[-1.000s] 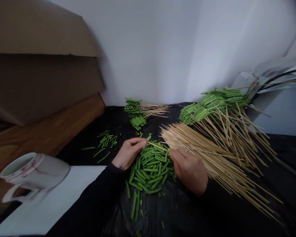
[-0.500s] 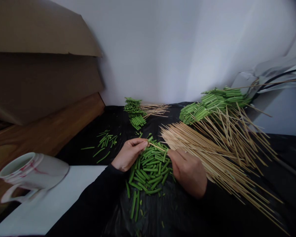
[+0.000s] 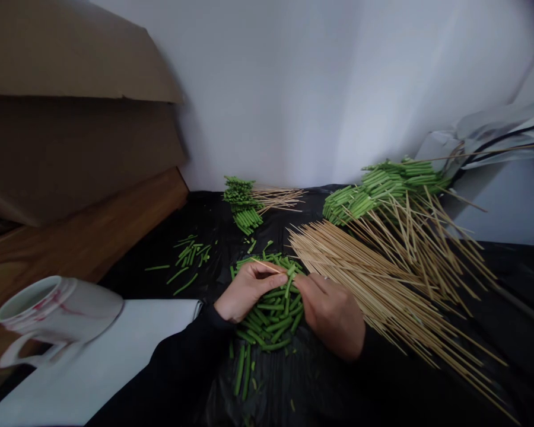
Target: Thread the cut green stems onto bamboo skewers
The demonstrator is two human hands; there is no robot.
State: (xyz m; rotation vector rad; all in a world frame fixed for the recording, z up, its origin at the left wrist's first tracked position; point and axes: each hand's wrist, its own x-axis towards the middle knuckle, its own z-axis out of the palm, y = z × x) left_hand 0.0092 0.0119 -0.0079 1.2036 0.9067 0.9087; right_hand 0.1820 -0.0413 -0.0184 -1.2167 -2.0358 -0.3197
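Observation:
My left hand point(image 3: 248, 289) is pinched shut over a pile of short green stalk pieces point(image 3: 271, 314) on black plastic sheeting. Its fingertips meet a thin bamboo skewer point(image 3: 267, 266) that runs from them toward my right hand point(image 3: 329, 311). My right hand is closed on that skewer's other end, at the near edge of a big fan of loose bamboo skewers point(image 3: 382, 279). A green piece sits right at my left fingertips; whether it is on the skewer I cannot tell.
Skewered green bundles lie at the back centre point(image 3: 242, 204) and back right point(image 3: 382, 184). Scattered green bits point(image 3: 189, 255) lie to the left. A white mug point(image 3: 48, 311) stands at the near left by a white sheet point(image 3: 115, 356). Cardboard boxes point(image 3: 71, 107) stand on a wooden surface.
Both hands have drawn closer together over the green pile. My left hand has moved right and slightly toward me, and more of the skewer now lies under it.

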